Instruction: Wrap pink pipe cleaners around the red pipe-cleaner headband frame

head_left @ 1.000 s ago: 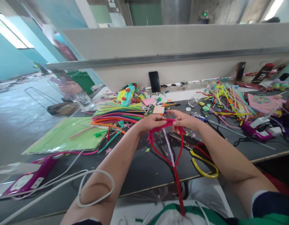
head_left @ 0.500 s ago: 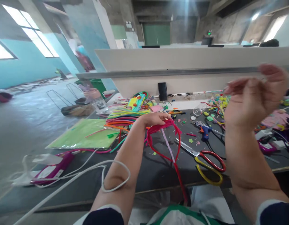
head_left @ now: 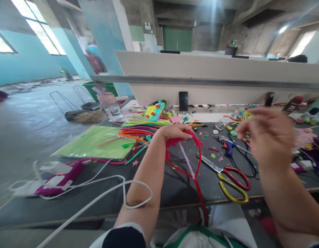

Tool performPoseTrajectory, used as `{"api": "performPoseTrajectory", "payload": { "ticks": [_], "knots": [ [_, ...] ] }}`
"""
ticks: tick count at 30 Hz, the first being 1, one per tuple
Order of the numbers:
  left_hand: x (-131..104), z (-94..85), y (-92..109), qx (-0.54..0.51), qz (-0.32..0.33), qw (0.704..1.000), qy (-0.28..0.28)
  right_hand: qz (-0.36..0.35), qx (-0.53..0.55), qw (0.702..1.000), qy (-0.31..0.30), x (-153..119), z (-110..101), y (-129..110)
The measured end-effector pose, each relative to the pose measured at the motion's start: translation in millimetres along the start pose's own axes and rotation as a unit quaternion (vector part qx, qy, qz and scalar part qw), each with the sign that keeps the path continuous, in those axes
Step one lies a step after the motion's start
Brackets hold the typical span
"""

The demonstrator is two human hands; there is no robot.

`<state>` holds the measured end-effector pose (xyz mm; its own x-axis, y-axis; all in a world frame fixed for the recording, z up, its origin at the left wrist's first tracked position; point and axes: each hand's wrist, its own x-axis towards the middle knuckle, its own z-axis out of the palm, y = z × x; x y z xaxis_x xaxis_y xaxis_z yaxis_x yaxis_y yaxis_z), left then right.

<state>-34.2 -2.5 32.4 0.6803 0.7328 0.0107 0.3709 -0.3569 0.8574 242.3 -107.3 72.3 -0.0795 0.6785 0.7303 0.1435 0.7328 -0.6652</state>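
My left hand (head_left: 178, 131) is closed on the top of a red pipe-cleaner loop (head_left: 198, 151), whose twisted stem hangs past the table's front edge. A pale lilac strip (head_left: 186, 159) crosses the inside of the loop. My right hand (head_left: 269, 136) is raised at the right, blurred by motion; its finger positions and anything in it cannot be made out. Between the hands lie scissors (head_left: 221, 170) with one red and one yellow handle, blades apart. A blue glue gun (head_left: 228, 146) rests behind the scissors.
Coloured pipe cleaners (head_left: 138, 130) and a green sheet in plastic (head_left: 93, 143) lie at the left. A white cable (head_left: 97, 199) passes over my left forearm. A phone (head_left: 183, 101) leans on the divider, and a bottle (head_left: 111, 106) stands at the left back.
My right hand has moved down and slightly left. My left hand still holds the red loop, its fingers now lying further over the top. The camera view has shifted a little.
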Motion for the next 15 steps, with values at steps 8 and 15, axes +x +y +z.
{"api": "performPoseTrajectory", "payload": {
  "ticks": [8,15],
  "knots": [
    [-3,-2.7,7,-0.037,-0.007,0.999,-0.020,0.195,-0.376,0.830,-0.363,-119,-31,91],
    [-4,-1.8,8,-0.119,0.009,0.992,-0.037,0.191,-0.363,0.828,-0.382,-138,-34,83]
  ]
}}
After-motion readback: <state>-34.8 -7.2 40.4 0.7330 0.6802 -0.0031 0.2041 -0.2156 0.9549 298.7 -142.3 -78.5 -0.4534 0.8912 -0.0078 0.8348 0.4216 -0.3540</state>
